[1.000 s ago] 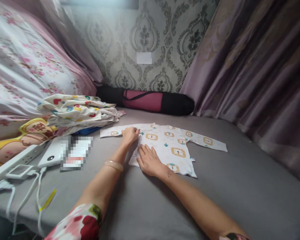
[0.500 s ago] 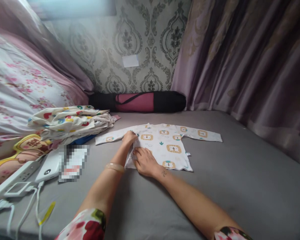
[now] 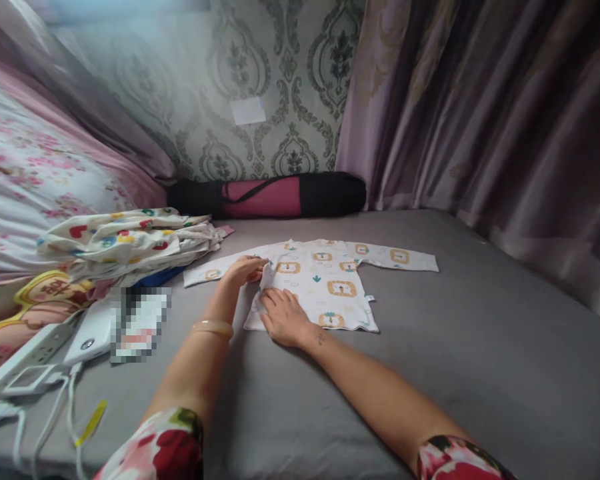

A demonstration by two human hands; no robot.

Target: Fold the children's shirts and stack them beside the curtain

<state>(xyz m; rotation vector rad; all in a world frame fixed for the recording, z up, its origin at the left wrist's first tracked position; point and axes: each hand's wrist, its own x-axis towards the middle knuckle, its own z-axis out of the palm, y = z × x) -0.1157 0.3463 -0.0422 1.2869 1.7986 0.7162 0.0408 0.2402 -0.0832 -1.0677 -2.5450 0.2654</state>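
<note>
On the shirt (image 3: pixel 316 283), unreadable tag (image 3: pixel 371 299)

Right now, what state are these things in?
Printed shirt: spread out, sleeves extended.
Left hand: at shirt's edge, grip unclear.
Right hand: flat on shirt.
Clothes pile: crumpled.
White device: cable attached.
Power strip: some sockets free.
Long bag: lying down.
Purple curtain: hanging in folds.

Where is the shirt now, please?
In the head view, the shirt lies centrally on the grey sheet, under the right hand, right of the clothes pile.
</note>
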